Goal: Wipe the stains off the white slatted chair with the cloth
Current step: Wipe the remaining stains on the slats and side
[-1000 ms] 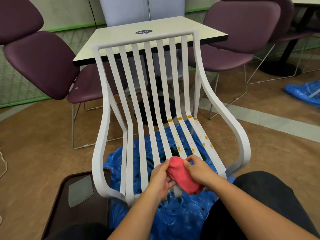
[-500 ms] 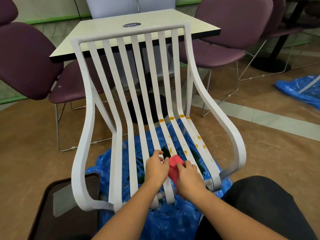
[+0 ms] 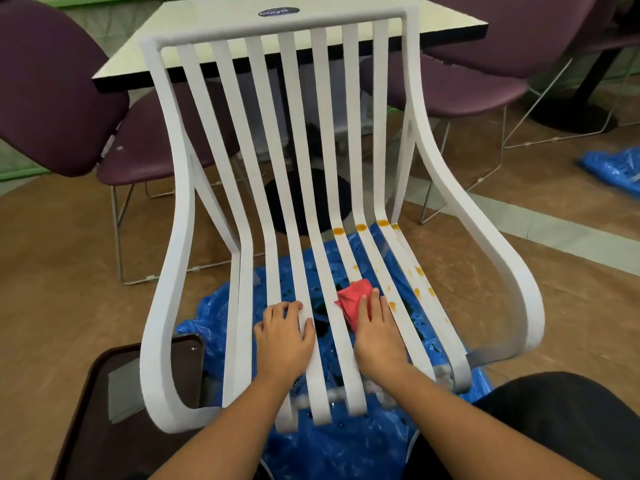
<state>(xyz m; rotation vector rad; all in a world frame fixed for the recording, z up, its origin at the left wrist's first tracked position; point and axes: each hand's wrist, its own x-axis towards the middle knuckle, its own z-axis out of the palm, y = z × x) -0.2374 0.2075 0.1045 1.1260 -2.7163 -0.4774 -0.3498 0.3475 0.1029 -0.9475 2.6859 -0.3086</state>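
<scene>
The white slatted chair (image 3: 180, 216) stands right in front of me, filling the view. Orange stains (image 3: 419, 270) dot its right seat slats, with a row of larger spots (image 3: 361, 227) where seat meets back. My right hand (image 3: 375, 332) lies flat with straight fingers on a red cloth (image 3: 351, 299), pressing it onto the seat slats just left of the stains. My left hand (image 3: 285, 336) rests on the slats to the left, fingers slightly bent over a slat edge, holding no cloth.
Blue plastic sheeting (image 3: 346, 448) lies on the floor under the chair. A dark brown tray (image 3: 90, 407) sits at lower left. A table (image 3: 207, 39) and purple chairs (image 3: 52, 84) stand behind. More blue plastic (image 3: 613, 166) lies at right.
Both hands held the cloth together before. Now my left hand has let go and rests on the slats, while my right hand has pushed the cloth forward up the seat.
</scene>
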